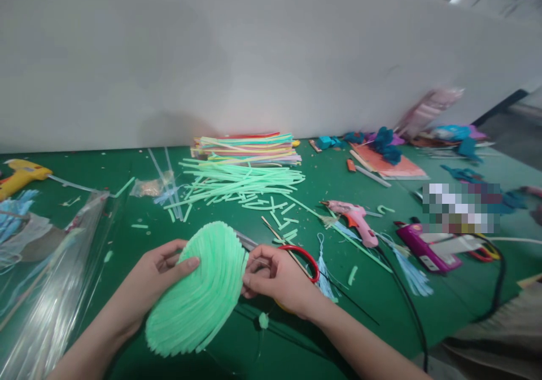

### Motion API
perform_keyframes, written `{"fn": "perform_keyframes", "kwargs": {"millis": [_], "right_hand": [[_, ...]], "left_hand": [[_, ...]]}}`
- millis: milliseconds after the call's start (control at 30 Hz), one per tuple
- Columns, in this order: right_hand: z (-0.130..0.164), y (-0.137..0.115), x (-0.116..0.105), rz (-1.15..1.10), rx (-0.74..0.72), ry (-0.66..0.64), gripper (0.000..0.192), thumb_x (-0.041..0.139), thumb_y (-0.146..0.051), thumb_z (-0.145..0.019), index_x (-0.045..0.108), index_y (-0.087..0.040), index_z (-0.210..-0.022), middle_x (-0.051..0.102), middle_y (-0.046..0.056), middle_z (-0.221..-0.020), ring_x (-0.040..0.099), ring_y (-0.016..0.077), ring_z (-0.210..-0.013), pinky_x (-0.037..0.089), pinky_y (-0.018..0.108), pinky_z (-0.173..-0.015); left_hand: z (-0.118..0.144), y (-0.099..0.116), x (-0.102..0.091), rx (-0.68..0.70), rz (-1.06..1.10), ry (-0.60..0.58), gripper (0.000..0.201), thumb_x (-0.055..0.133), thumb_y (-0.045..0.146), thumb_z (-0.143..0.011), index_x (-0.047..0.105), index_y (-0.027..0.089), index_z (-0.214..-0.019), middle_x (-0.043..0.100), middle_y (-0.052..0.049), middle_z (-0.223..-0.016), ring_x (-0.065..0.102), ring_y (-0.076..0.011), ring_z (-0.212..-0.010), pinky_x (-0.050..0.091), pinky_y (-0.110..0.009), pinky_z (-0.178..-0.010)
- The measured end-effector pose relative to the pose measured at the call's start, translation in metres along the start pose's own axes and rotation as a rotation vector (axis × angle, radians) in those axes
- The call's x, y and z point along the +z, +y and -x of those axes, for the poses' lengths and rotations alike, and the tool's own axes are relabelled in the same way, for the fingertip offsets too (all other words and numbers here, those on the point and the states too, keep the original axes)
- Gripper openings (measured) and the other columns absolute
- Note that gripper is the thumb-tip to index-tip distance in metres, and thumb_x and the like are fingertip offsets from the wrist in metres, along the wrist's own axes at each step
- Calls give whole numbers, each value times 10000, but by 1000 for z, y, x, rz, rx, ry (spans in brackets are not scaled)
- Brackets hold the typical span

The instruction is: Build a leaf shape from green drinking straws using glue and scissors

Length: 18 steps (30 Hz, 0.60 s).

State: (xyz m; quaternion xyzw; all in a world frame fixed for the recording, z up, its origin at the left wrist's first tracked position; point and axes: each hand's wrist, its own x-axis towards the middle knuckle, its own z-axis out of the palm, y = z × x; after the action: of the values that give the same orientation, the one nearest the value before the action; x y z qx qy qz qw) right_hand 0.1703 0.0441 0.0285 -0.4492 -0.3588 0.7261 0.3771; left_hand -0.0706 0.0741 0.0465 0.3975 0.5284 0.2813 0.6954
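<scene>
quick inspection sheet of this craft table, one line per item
surface: green table, littered with straw offcuts
job's things: green straw fan held in both hands; red-handled scissors by the right hand
clutter: loose green straws, coloured straw stack, pink glue gun, yellow glue gun, purple tool, plastic wrappers, felt scraps
grippers: left hand grips the fan's top edge; right hand pinches its right edge
cables: black cable crosses the table at right
surroundings: white wall behind

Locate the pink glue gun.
The pink glue gun lies on the green table, right of centre in the head view, between the green straws and the purple gun.
</scene>
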Motion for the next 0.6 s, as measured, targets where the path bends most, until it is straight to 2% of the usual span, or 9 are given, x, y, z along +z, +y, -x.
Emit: {"fn": "perform_keyframes", "kwargs": {"millis": [433,600], "right_hand": [[0,0,1,24,-12,16,448,845,-403,-617,535,-167,-838,646,-38,-704,671,114,-578,526,242,-599],[0,0,0,36,-3,34,510,869,-420,-567,546,-168,-870,663,-30,-730,668,119,-574,517,247,-602]], "left_hand": [[0,-1,-1,-5,-10,26,411,779,353,-729,661,265,-1113,765,-29,-968,719,-222,-821,557,-278,-684],[0,-1,-1,-8,-23,35,442,788,361,-715,661,250,-1123,766,-44,-971,720,-234,-824,561,-289,-686]]}}
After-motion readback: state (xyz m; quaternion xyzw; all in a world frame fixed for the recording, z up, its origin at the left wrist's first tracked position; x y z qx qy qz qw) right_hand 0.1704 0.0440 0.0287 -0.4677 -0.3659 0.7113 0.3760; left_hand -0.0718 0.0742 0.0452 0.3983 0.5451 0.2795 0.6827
